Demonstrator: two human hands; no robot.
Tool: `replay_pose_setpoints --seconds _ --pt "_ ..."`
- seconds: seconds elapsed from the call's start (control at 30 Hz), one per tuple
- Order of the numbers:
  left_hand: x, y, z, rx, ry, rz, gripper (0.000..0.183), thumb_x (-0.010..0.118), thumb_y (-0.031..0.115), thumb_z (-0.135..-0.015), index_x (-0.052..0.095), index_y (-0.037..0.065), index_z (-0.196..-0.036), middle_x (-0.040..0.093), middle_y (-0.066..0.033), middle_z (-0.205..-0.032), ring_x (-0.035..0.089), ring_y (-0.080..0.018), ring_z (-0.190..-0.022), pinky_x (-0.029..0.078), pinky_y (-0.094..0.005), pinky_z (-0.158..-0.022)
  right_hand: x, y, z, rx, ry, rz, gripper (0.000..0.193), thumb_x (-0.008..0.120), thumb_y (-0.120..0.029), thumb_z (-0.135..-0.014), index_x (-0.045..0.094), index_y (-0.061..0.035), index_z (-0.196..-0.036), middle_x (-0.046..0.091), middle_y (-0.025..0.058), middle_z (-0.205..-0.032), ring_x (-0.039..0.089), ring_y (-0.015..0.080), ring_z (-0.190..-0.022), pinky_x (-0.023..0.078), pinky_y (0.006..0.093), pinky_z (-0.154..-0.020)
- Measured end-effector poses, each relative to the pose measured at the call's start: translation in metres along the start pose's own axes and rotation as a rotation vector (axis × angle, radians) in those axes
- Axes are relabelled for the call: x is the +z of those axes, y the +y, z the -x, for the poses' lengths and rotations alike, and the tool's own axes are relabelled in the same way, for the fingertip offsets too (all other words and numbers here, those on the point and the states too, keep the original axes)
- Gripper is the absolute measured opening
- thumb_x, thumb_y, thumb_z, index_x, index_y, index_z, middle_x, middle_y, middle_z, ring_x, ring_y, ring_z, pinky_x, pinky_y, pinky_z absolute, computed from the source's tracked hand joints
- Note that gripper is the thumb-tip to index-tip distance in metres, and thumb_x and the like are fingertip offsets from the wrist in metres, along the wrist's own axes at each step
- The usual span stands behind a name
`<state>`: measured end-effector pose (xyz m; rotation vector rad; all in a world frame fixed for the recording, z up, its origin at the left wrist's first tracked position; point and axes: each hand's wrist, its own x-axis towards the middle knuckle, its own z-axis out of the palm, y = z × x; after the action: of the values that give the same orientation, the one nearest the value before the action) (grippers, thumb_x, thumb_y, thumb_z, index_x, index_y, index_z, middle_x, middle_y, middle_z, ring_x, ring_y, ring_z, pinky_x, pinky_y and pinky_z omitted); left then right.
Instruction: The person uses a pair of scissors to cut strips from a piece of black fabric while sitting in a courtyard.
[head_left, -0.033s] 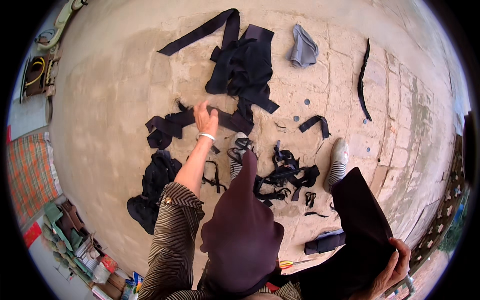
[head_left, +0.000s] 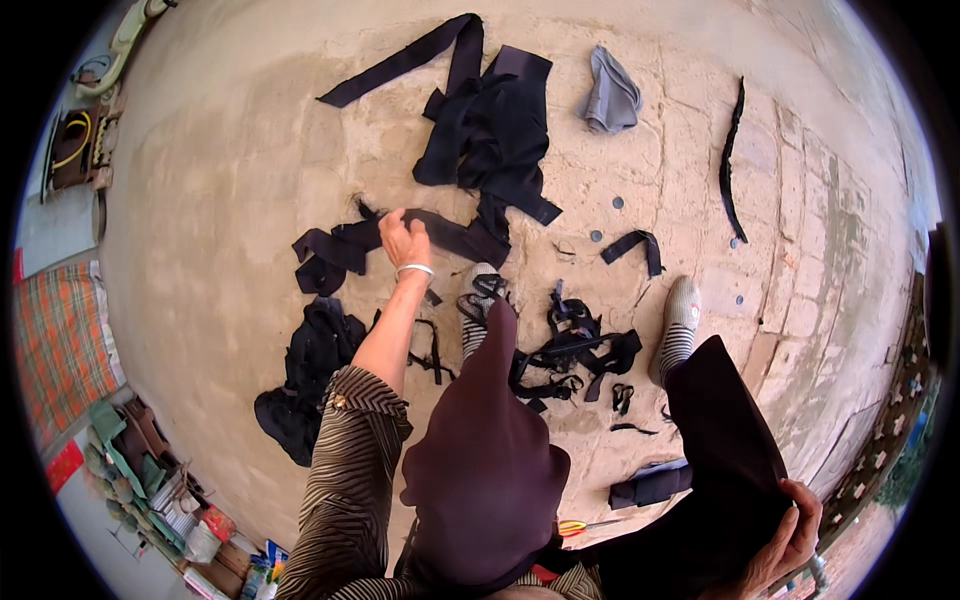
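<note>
My left hand (head_left: 405, 242), with a white bracelet at the wrist, is at a long black cloth strip (head_left: 455, 236) on the ground. Its fingers are curled in at the strip, whose part beside the hand is blurred. At the lower right, my right hand (head_left: 790, 540) grips the edge of a large black cloth piece (head_left: 722, 430) with thumb and fingers. Dark purplish-brown cloth (head_left: 485, 460) drapes over my lap between the arms. Beyond the left hand lies a heap of black cloth pieces (head_left: 500, 130). A crumpled black cloth bundle (head_left: 315, 370) rests beside my left forearm.
Thin black scraps (head_left: 575, 345) lie between my striped-sock feet. Scissors (head_left: 572, 527) with yellow and red handles and a folded dark cloth (head_left: 650, 485) are near my lap. A grey cloth (head_left: 610, 92) and a narrow black strip (head_left: 733, 160) lie farther off.
My left hand has shifted very slightly left along the strip, and its fingers look a little more curled. The right hand keeps its place on the black cloth.
</note>
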<state>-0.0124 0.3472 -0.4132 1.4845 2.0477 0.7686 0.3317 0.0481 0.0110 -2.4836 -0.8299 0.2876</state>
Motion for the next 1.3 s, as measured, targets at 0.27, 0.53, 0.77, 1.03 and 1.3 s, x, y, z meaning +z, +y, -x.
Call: replay_pose_setpoints --seconds 0.27,0.53,0.77,1.03,1.3 --pt "-0.01 -0.056 0.014 -0.87 0.021 0.721 0.045 0.074 0.03 -0.085 0.059 -0.008 -0.105 0.063 -0.0192 -0.097 0.062 -0.0247 -0.075 0.053 -0.0385 -0.065 0.014 -0.004 0.002 -0.147 0.068 0.016 0.044 0.051 -0.033 -0.094 0.068 0.0075 -0.098 0.069 0.0209 -0.093 0.064 0.0329 -0.088 0.05 0.0415 -0.084" --pt "0.005 -0.08 -0.041 -1.239 -0.089 0.893 0.046 0.073 0.028 -0.087 0.052 -0.005 -0.11 0.059 -0.0161 -0.091 0.057 -0.0236 -0.071 0.051 -0.0383 -0.063 0.006 -0.008 -0.001 -0.09 -0.027 0.038 0.041 0.055 -0.029 -0.091 0.066 0.0076 -0.107 0.066 0.026 -0.099 0.064 0.0358 -0.089 0.05 0.0453 -0.083" --pt "0.001 -0.057 -0.018 -0.934 0.199 1.107 0.01 0.061 0.004 -0.081 0.058 0.003 -0.09 0.056 -0.0048 -0.08 0.056 -0.0209 -0.078 0.05 -0.0396 -0.073 0.001 -0.003 0.004 -0.087 -0.046 0.01 0.04 0.054 -0.033 -0.095 0.065 0.0043 -0.106 0.065 0.0189 -0.1 0.062 0.0283 -0.093 0.045 0.0422 -0.091" --pt "-0.063 -0.01 0.039 -0.572 -0.162 1.228 0.024 0.054 0.002 -0.072 0.039 0.018 -0.063 0.042 0.0029 -0.068 0.047 -0.0158 -0.066 0.038 -0.0289 -0.064 -0.007 -0.007 0.007 -0.045 -0.113 -0.004 0.027 0.051 -0.018 -0.097 0.062 0.0054 -0.101 0.064 0.0117 -0.097 0.059 0.0213 -0.097 0.041 0.0323 -0.094" --pt "-0.099 0.023 0.042 -0.631 -0.09 1.296 0.015 0.055 0.003 -0.077 0.048 0.014 -0.069 0.054 0.0011 -0.076 0.056 -0.0154 -0.073 0.048 -0.0313 -0.072 -0.012 0.016 0.012 -0.105 -0.066 -0.159 0.021 0.057 -0.014 -0.093 0.065 0.0053 -0.096 0.066 0.0133 -0.091 0.063 0.0237 -0.088 0.046 0.0315 -0.083"
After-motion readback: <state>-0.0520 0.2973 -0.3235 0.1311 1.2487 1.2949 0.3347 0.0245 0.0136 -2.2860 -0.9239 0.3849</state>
